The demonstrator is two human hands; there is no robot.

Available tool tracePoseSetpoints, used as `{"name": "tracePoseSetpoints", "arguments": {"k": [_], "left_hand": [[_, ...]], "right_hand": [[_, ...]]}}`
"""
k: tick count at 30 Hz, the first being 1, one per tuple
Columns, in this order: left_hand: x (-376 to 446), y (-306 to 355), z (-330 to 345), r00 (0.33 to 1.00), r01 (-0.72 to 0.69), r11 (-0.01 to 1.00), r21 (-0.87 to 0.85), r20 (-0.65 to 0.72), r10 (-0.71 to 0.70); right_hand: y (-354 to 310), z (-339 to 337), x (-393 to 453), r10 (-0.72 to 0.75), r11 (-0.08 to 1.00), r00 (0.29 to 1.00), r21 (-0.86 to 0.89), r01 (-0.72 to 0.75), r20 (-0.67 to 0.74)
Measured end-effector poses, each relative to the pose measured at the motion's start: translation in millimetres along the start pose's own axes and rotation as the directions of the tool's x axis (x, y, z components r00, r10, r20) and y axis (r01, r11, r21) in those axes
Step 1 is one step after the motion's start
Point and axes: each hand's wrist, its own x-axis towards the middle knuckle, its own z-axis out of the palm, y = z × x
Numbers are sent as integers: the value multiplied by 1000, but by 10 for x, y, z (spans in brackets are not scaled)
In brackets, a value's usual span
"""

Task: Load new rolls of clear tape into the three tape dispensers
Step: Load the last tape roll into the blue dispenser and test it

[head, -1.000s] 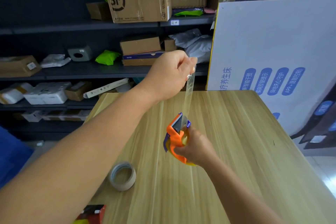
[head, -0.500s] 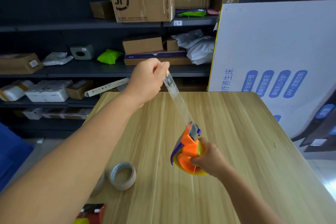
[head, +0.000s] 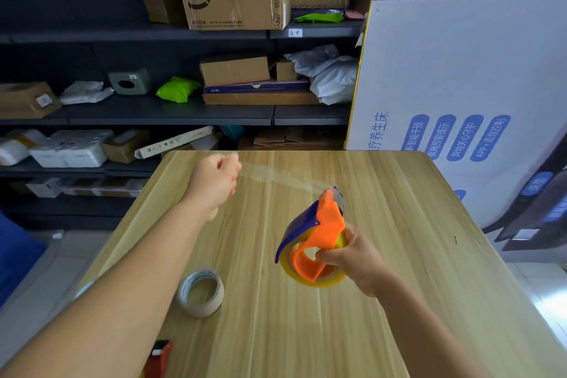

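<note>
The right hand (head: 352, 258) gripped the orange tape dispenser (head: 319, 233), fingers curled through its handle, holding it tilted above the middle of the table (head: 399, 301). The left hand (head: 214, 181), fisted with its arm stretched toward the far left corner, pinched the strip of clear tape (head: 276, 176) drawn taut from the dispenser's tip. A tape roll (head: 201, 291) lay near the left edge.

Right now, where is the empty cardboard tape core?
The empty cardboard tape core lies on the wooden table, lower left in the head view, beside the left forearm and left of the orange tape dispenser.
</note>
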Motion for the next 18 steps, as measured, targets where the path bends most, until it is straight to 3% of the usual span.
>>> {"name": "tracePoseSetpoints", "arguments": {"k": [5,18], "left_hand": [[-152,-394,42,974,226,962,-155,41,-222],[-665,-774,217,893,436,813,-386,70,-445]], "right_hand": [[-24,7,16,-19,989,997,147,8,77],[-123,139,-38,-19,959,993,282,-13,113]]}}
